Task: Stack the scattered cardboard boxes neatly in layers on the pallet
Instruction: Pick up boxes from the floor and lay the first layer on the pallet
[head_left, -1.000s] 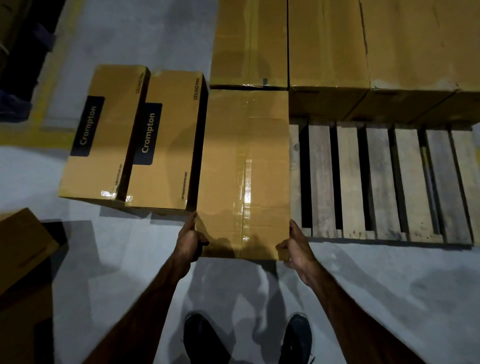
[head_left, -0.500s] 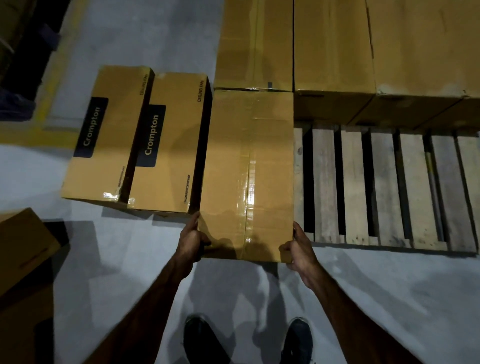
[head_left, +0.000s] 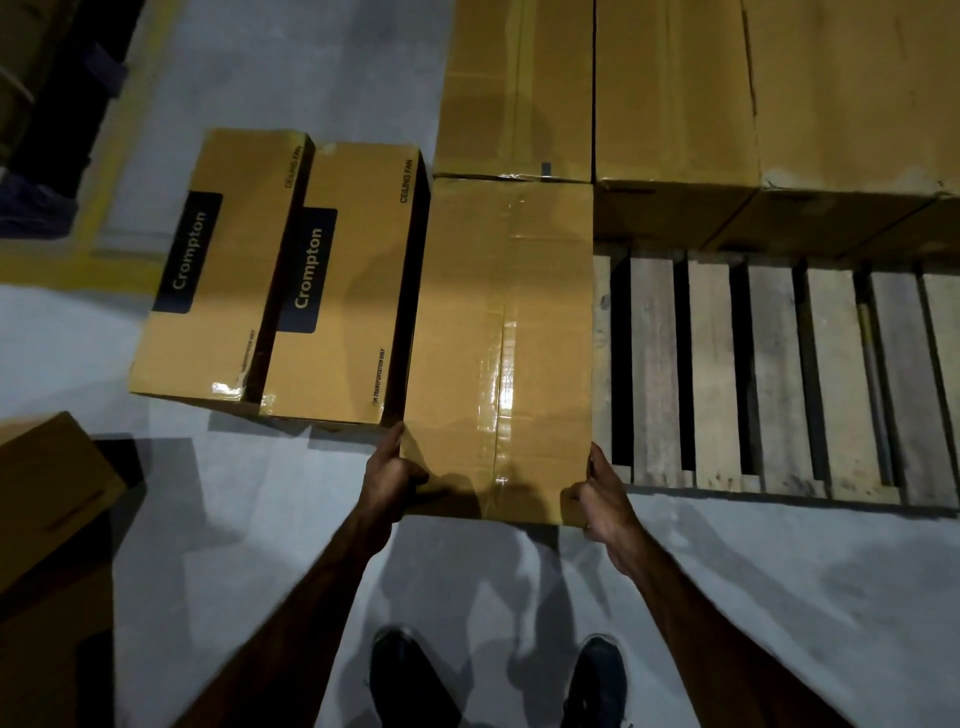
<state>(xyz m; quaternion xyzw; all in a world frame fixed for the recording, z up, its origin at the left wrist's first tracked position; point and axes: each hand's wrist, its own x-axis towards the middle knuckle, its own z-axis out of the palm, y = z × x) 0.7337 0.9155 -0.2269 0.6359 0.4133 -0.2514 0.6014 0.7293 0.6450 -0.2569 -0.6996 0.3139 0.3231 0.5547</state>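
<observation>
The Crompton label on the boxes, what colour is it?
Dark navy label with pale gold lettering, seen in the head view.

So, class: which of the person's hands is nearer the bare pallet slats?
Right. The right hand grips the taped box at its corner beside the pallet slats; the left hand holds the opposite corner.

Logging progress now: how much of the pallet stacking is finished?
Done: a back row of boxes sits on the pallet. In hand: left hand and right hand grip the taped box at its near corners. Left: two Crompton boxes and bare slats.
</observation>
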